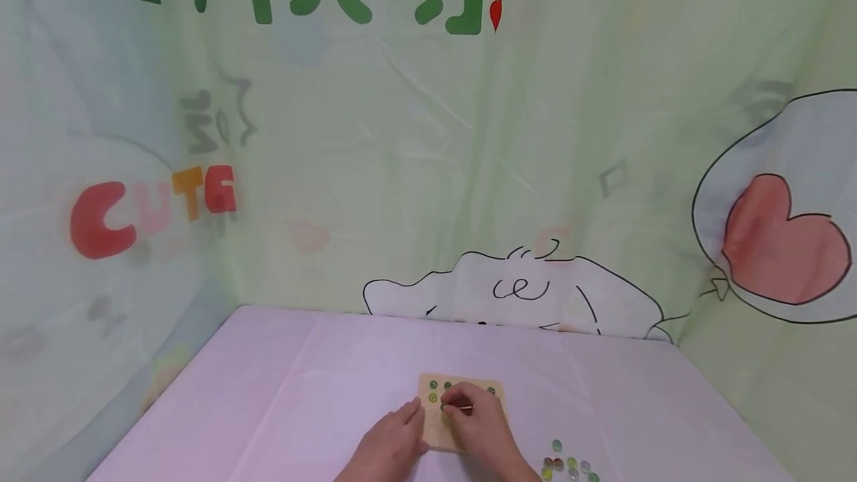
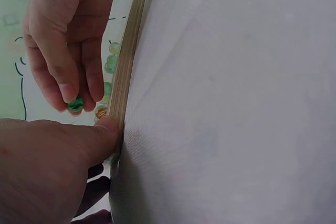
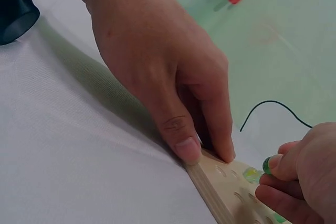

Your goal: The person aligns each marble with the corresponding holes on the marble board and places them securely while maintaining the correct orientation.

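Note:
A square wooden board (image 1: 437,431) with round hollows lies on the table, glass marbles in several of the hollows along its far part. My left hand (image 1: 390,439) holds the board at its left side; the right wrist view has the thumb against the edge and a finger at the corner. Over the board, my right hand (image 1: 483,419) pinches a green marble (image 3: 266,166) between thumb and fingertips. The left wrist view also has this green marble (image 2: 75,105) in the fingers, with the board's layered edge (image 2: 127,40) beside it.
Loose marbles (image 1: 558,445) in green, yellow, brown and clear lie on the table to the right of the board. A pale cloth (image 1: 301,370) covers the table. Printed curtains (image 1: 428,169) stand behind and along both sides.

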Action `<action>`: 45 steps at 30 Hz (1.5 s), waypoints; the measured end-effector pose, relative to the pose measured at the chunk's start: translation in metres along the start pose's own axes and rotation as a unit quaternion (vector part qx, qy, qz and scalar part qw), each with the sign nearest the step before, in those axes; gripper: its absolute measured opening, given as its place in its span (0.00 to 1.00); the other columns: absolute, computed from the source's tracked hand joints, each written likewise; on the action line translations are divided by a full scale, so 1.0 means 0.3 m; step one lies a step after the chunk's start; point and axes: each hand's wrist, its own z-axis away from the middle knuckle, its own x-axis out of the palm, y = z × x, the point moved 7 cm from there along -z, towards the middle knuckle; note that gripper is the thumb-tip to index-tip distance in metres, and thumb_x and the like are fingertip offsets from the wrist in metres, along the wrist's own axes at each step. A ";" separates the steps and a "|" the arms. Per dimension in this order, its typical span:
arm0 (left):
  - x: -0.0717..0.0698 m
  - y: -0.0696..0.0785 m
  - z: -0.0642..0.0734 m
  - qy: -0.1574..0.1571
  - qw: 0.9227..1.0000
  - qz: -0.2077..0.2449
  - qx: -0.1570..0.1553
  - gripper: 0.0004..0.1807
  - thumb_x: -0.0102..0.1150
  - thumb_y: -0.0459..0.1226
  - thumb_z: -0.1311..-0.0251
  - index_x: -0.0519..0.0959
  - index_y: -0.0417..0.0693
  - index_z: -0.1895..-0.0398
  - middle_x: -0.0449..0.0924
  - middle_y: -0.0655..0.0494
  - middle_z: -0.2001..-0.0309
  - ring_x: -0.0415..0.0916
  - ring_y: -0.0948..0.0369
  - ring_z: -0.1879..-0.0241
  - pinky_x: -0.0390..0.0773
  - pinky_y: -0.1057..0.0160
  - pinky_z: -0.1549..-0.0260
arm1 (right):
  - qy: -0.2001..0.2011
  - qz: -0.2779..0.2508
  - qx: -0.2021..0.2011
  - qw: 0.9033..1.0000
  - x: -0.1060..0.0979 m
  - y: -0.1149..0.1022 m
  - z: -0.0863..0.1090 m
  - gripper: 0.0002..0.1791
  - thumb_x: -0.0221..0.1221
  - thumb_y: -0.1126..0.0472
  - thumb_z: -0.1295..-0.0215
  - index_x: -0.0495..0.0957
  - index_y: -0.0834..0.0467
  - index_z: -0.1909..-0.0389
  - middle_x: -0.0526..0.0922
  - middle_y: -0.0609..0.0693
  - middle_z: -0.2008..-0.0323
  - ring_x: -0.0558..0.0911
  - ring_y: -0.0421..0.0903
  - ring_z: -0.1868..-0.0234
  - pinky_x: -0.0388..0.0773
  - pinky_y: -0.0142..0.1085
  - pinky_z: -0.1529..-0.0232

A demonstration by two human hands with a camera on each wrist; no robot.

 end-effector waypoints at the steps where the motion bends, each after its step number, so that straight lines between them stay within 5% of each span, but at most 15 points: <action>1: 0.000 0.001 0.000 0.000 1.000 -0.004 0.002 0.30 0.54 0.49 0.43 0.67 0.42 0.41 0.67 0.49 0.40 0.68 0.57 0.43 0.74 0.57 0.46 | -0.001 0.000 -0.003 1.000 0.004 -0.001 -0.002 0.08 0.59 0.70 0.47 0.77 0.54 0.68 0.80 0.44 0.69 0.77 0.38 0.65 0.79 0.33 0.63; 12: -0.012 0.002 -0.003 -0.011 1.000 -0.004 0.005 0.28 0.53 0.49 0.42 0.68 0.43 0.42 0.68 0.49 0.40 0.68 0.58 0.43 0.75 0.58 0.48 | -0.012 0.013 -0.034 0.999 0.038 -0.019 -0.003 0.07 0.60 0.69 0.48 0.77 0.54 0.70 0.81 0.43 0.71 0.77 0.37 0.66 0.76 0.25 0.68; 22: -0.007 0.007 -0.007 -0.014 1.000 -0.025 0.001 0.28 0.54 0.49 0.43 0.68 0.44 0.42 0.68 0.50 0.40 0.69 0.59 0.43 0.76 0.60 0.49 | -0.013 -0.010 0.006 1.000 0.074 -0.006 -0.010 0.12 0.57 0.74 0.50 0.77 0.53 0.70 0.79 0.43 0.71 0.75 0.39 0.69 0.78 0.29 0.68; 33: -0.026 0.012 -0.008 0.015 1.000 -0.017 0.016 0.28 0.55 0.48 0.44 0.69 0.43 0.43 0.69 0.48 0.41 0.70 0.57 0.45 0.77 0.59 0.50 | 0.002 0.008 -0.019 1.000 0.077 -0.020 -0.012 0.14 0.56 0.75 0.50 0.76 0.52 0.70 0.77 0.42 0.69 0.74 0.39 0.69 0.76 0.26 0.71; 45: -0.009 0.001 -0.009 -0.018 1.000 -0.003 0.002 0.28 0.54 0.49 0.43 0.68 0.43 0.42 0.68 0.48 0.40 0.68 0.57 0.42 0.75 0.58 0.48 | -0.010 -0.009 0.023 1.000 0.082 0.003 -0.009 0.15 0.56 0.75 0.51 0.76 0.52 0.68 0.77 0.43 0.68 0.74 0.41 0.67 0.78 0.33 0.66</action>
